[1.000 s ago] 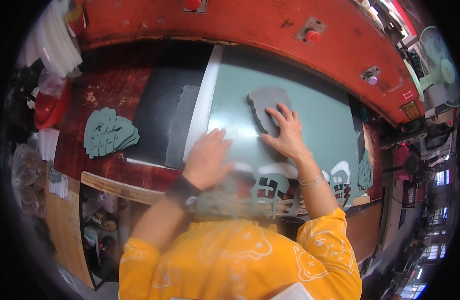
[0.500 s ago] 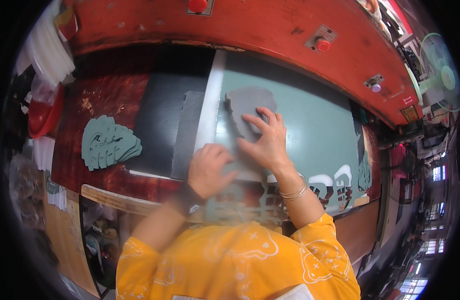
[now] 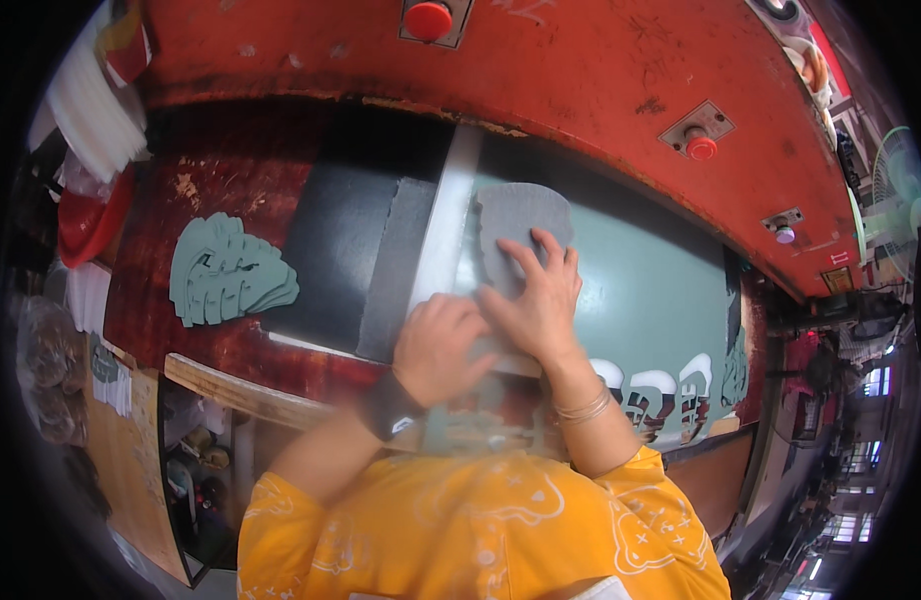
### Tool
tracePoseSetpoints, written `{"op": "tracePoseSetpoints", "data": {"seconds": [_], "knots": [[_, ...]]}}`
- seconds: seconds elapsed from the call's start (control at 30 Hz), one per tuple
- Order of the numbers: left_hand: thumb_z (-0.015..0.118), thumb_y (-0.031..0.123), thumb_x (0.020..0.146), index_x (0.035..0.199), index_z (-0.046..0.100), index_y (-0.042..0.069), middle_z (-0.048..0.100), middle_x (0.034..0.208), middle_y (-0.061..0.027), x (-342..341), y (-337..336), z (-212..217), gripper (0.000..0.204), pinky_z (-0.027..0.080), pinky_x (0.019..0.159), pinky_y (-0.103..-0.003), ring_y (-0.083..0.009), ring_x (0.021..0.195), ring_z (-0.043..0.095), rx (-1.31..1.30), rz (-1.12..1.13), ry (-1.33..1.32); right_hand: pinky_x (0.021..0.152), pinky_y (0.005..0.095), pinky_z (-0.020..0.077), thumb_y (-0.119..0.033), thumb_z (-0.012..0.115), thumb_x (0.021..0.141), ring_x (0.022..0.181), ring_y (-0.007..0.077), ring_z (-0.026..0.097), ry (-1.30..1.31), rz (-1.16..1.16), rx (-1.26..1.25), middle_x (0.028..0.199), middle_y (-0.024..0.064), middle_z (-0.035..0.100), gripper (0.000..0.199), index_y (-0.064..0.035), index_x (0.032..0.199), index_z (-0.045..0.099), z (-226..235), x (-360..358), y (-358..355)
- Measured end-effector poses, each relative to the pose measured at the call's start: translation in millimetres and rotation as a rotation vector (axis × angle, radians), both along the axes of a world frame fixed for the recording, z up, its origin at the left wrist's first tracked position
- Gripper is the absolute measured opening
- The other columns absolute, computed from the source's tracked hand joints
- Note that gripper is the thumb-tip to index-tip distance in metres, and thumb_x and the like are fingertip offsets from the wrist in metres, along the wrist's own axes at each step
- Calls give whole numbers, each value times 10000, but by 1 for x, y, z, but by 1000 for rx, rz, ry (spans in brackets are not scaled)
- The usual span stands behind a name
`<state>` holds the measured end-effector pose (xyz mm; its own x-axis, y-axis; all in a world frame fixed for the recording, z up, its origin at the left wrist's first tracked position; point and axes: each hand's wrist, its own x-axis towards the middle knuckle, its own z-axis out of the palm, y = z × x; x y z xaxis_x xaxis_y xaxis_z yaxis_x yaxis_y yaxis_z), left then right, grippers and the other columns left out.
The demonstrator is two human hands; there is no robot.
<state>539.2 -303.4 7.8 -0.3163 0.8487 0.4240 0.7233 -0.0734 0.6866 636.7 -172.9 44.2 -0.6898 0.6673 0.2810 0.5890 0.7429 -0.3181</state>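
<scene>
A worn red press bench (image 3: 231, 190) carries a pale green sheet (image 3: 641, 290). Nearest the person, the left hand (image 3: 439, 345) rests curled at the sheet's near edge; whether its grip pinches anything cannot be told. Just beyond, the right hand (image 3: 536, 300) lies flat, fingers spread, on a grey shaped cutter (image 3: 519, 225) whose long axis runs away from the person. Well left lies a stack of green cut pieces (image 3: 226, 272).

Yellow patterned shirt, black band on left wrist, thin bangles on right.

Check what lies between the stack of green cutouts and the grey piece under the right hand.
In the head view: a black sheet, a grey strip and a white bar.
</scene>
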Motion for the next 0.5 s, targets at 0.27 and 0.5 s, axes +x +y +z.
{"op": "tracePoseSetpoints", "data": {"seconds": [0.27,0.5], "knots": [[768,173,695,914,661,63,619,1024,-92,-6,11,20,268,439,888,-417,-285,995,580,102,-46,-185,1071,555,217,-344,699,788,1289,454,315,-95,-278,136,1398,160,411,521,-116,1241,578,9,65,86],[682,286,779,972,656,115,624,867,-85,-7,71,-22,259,442,742,-406,-283,839,588,-42,-142,73,1073,445,296,-179,611,880,1263,314,425,451,-196,443,1231,111,569,363,-45,1212,553,-26,54,216]]}}
